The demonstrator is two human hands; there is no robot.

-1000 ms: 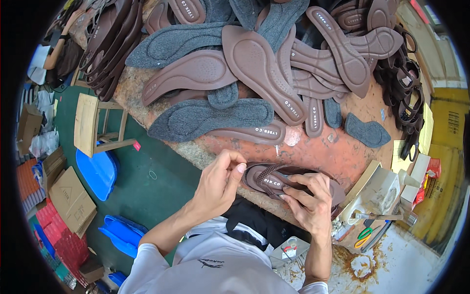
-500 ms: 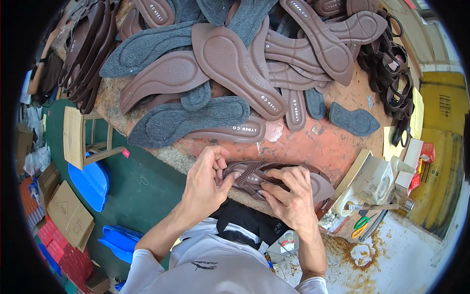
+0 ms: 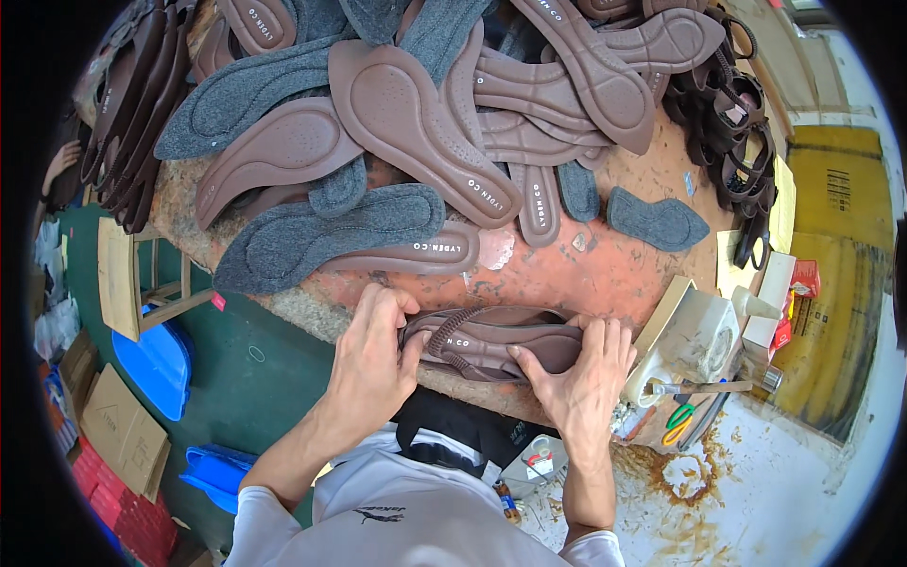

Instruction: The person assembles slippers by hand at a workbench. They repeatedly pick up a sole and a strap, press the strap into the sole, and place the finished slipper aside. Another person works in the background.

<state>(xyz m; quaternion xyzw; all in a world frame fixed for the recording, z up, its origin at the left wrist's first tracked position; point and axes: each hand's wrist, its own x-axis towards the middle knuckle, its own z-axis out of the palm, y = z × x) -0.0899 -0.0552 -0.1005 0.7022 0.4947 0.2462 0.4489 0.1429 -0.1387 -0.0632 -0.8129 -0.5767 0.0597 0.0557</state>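
A brown sandal lies sideways along the table's near edge, sole down, with a ribbed elastic strap arching over its left part. Inside it a brown insole with pale lettering shows. My left hand is closed on the sandal's left end, thumb against the rim. Over the right end is my right hand, its thumb pressing on the insole and its fingers curled round the far side. Just beyond lie loose brown insoles and grey felt-backed ones, heaped together.
Brown sandals hang at far left, and dark strappy ones pile up at far right. A glue container, a brush and green-and-orange scissors sit right of my hand. A wooden stool and blue dustpan stand on the floor.
My right hand has moved from the sandal's middle to its right end, with the thumb now on the insole. My left hand stays at the left end. The whole view has shifted slightly.
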